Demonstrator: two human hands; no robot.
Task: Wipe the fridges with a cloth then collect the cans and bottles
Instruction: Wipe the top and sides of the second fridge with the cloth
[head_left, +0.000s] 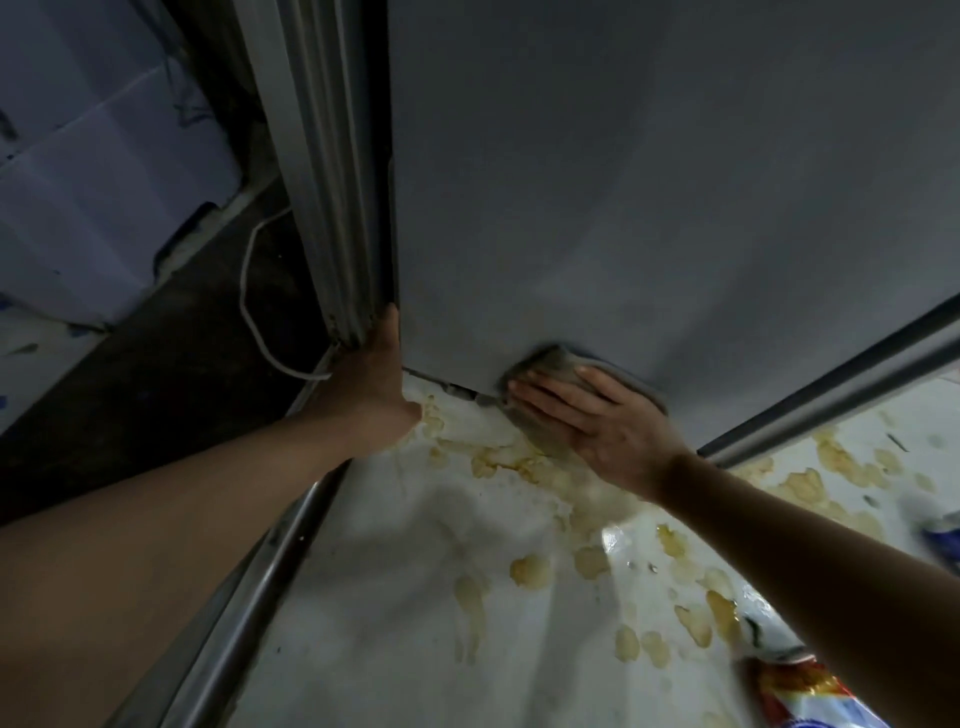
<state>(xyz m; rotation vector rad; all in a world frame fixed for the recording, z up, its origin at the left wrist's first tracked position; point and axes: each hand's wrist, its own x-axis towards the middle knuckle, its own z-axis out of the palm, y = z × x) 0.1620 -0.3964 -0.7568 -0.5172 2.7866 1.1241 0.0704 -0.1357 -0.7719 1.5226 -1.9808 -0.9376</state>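
Down low, the right hand (597, 421) presses a grey cloth (558, 366) flat against the fridge door (649, 182) near its bottom edge, fingers straight. The left hand (374, 379) grips the door's left edge, fingers hidden behind it. Yellowish stains (530, 569) spot the white surface (395, 597) below.

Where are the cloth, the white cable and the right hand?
cloth (550, 364): head view, grey top fold above the fingers.
white cable (248, 291): head view, middle of its curved run.
right hand (597, 421): head view, back of the hand.
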